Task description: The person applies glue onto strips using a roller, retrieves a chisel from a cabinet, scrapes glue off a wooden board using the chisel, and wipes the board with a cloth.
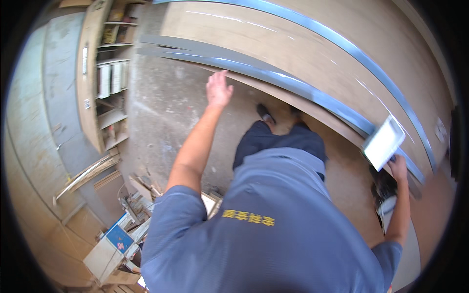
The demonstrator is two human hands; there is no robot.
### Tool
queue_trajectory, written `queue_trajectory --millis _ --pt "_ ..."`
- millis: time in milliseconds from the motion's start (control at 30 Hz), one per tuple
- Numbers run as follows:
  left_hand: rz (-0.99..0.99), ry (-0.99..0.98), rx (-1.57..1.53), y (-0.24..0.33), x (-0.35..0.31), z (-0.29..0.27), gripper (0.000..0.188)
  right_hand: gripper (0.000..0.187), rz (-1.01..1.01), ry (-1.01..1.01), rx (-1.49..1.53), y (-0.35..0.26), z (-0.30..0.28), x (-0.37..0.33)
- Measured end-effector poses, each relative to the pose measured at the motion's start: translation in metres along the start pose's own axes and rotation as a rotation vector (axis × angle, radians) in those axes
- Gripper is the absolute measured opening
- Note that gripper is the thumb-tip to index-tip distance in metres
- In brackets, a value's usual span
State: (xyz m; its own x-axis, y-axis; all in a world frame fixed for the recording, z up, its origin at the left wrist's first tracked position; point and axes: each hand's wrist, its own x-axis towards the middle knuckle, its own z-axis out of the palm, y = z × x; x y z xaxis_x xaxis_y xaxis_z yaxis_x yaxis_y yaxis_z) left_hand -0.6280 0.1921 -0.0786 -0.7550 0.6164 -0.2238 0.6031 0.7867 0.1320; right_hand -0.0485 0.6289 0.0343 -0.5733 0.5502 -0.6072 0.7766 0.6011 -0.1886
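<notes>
My left hand (219,91) is stretched out near the front edge of a long wooden board (234,22), with its fingers extended and nothing in them. Just beyond its fingertips runs a shiny grey-blue metal strip (234,64), laid along that edge; whether the fingers touch it I cannot tell. On the right, my right hand (398,168) is closed around the dark handle of a flat tool with a white rectangular face (385,142), somewhat blurred. This tool is over the right part of the metal strip. A second bluish strip (364,51) curves along the board farther back.
To the left stands an open wooden shelf unit (113,80) holding various items. A white-and-blue machine (117,239) and wood scraps are at the lower left. Dark and white items (386,200) lie beside my right forearm. Concrete floor (156,117) shows on my left.
</notes>
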Motion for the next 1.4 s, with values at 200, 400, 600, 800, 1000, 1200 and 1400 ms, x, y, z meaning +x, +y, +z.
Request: queue_trajectory --millis 200,400,600,800,1000,1200,1400 --pt "0.271 0.039 0.115 -0.032 0.059 -0.028 0.068 0.020 0.195 -0.010 0.200 -0.038 -0.004 -0.009" --pt "0.569 0.003 0.166 -0.067 0.099 -0.011 0.063 0.024 0.188 0.133 0.321 -0.112 -0.008 -0.026" --pt "0.673 -0.131 -0.059 -0.069 0.111 -0.045 0.048 0.025 0.174 0.159 0.378 -0.163 0.000 -0.044" --pt "0.755 -0.063 -0.122 -0.063 0.096 -0.095 0.030 0.021 0.164 0.174 0.335 -0.202 -0.002 -0.054" --pt "0.742 -0.100 -0.074 -0.051 0.101 -0.119 0.021 0.025 0.132 0.337 0.230 -0.205 0.012 -0.071" --pt "0.798 -0.092 -0.014 -0.060 0.143 -0.061 0.022 0.026 0.280 0.323 0.417 -0.220 0.008 -0.100" --pt "0.803 -0.143 -0.080 -0.075 0.162 -0.003 0.046 0.030 0.394 0.327 0.317 -0.207 0.021 -0.183"
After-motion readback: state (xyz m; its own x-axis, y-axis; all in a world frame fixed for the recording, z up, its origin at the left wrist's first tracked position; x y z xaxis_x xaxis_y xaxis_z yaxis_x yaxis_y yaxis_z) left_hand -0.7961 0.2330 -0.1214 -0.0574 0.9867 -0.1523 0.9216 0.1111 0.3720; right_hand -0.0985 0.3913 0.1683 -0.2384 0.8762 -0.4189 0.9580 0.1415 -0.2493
